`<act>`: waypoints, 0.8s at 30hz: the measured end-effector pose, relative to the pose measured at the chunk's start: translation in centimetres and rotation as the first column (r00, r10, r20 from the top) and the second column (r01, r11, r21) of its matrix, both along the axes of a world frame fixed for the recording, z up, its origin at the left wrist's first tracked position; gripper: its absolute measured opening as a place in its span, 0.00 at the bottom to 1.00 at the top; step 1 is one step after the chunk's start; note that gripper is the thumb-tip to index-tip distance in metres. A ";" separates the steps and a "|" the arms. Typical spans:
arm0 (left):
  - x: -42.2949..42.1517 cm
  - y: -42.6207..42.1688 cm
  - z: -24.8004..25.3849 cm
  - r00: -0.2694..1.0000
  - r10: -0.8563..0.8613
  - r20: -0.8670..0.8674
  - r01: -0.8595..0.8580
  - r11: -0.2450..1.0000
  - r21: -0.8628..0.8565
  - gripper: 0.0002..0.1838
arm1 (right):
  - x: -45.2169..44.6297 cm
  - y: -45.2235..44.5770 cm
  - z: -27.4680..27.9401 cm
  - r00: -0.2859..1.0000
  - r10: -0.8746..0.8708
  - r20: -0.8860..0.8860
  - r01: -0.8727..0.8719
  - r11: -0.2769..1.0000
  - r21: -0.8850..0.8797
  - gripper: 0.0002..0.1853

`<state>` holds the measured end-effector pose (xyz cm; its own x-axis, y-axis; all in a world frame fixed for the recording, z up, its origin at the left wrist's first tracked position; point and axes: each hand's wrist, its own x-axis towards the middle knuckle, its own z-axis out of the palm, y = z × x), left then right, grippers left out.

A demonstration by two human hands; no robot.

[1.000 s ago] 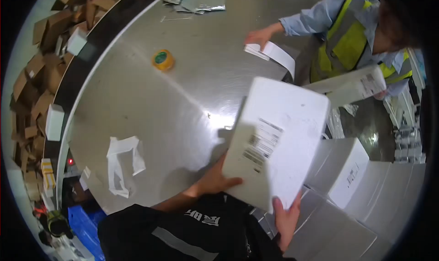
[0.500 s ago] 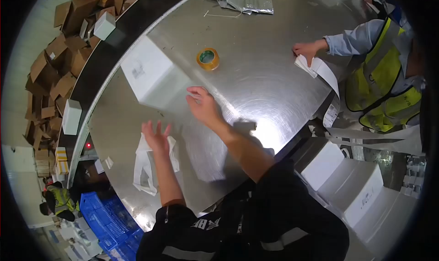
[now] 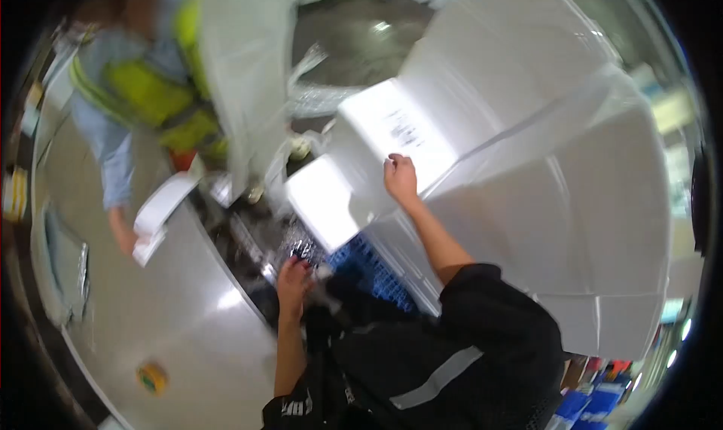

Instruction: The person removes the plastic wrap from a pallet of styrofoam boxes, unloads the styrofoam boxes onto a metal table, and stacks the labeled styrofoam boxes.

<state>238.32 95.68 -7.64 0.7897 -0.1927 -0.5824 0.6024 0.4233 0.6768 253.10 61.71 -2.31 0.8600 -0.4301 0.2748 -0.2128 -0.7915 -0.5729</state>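
Note:
My right hand [image 3: 401, 178] is over a white box [image 3: 410, 121] with dark print on its face. Its fingers are loosely bent, nothing shows in them, and contact with the box cannot be made out. Beside that box, to the left, stands a smaller-looking white box [image 3: 324, 200] in bright light. My left hand [image 3: 294, 283] hovers low near the metal table's edge, its fingers half curled and a little apart, slightly blurred. No held thing is visible in it.
More large white boxes [image 3: 542, 204] line the right side. A blue crate [image 3: 373, 272] lies below them. On the metal table [image 3: 181, 302] sits a roll of yellow tape [image 3: 152, 378]. A person in a yellow vest [image 3: 154, 91] holds a strip of white labels [image 3: 162, 204] across the table.
My view has swung right, from the table to the white boxes. Both hands have left the area by the white box on the table; my right hand now reaches over the printed box.

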 end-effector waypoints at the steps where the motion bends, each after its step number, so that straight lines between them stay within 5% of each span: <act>1: 2.9 -4.2 -1.2 0.997 -0.047 0.059 0.049 0.998 -0.044 0.30 | 0.3 -2.8 0.7 0.989 -0.114 -0.098 0.097 0.982 -0.163 0.19; 2: 7.3 -9.4 -3.2 0.969 -0.163 0.187 0.147 0.984 0.099 0.33 | 1.9 -5.0 1.4 0.954 -0.247 -0.169 0.184 0.929 -0.321 0.24; 4: 14.5 -18.2 -5.9 0.850 -0.364 0.380 0.195 0.888 0.416 0.41 | 4.3 -6.7 2.4 0.799 -0.458 -0.389 0.407 0.889 -0.211 0.39; 6: 25.8 -23.2 -3.6 0.705 -0.332 0.627 -0.051 0.858 0.511 0.52 | 3.9 -5.0 1.5 0.760 -0.467 -0.451 0.482 0.872 -0.091 0.48; 8: 37.0 -23.3 -0.4 0.615 -0.394 0.683 -0.390 0.600 0.698 0.53 | 2.4 0.3 2.0 0.734 -0.382 -0.561 0.445 0.895 -0.027 0.52; 11: 44.1 -23.8 0.1 0.773 -0.333 0.540 -0.239 0.635 0.735 0.47 | -3.4 4.7 1.2 0.818 -0.313 -0.483 0.219 0.945 -0.242 0.52; 13: 44.4 -23.5 -2.3 0.585 -0.754 0.300 0.427 0.601 0.675 0.33 | -4.8 4.5 0.3 0.844 -0.284 -0.456 0.185 0.951 -0.249 0.51; 15: 40.9 -24.4 -4.2 0.693 -0.411 0.592 -0.125 0.741 0.660 0.21 | -4.7 3.8 0.2 0.890 -0.252 -0.380 0.154 0.951 -0.268 0.49; 20: 35.6 -19.3 -0.7 0.778 -0.286 0.560 -0.147 0.783 0.605 0.16 | -4.9 3.9 2.7 0.874 -0.226 -0.429 0.190 0.974 -0.126 0.44; 24: 30.8 -16.6 -1.6 0.817 -0.073 0.572 -0.333 0.750 0.571 0.16 | -2.2 -0.5 0.1 0.938 -0.316 -0.146 0.314 0.949 -0.038 0.40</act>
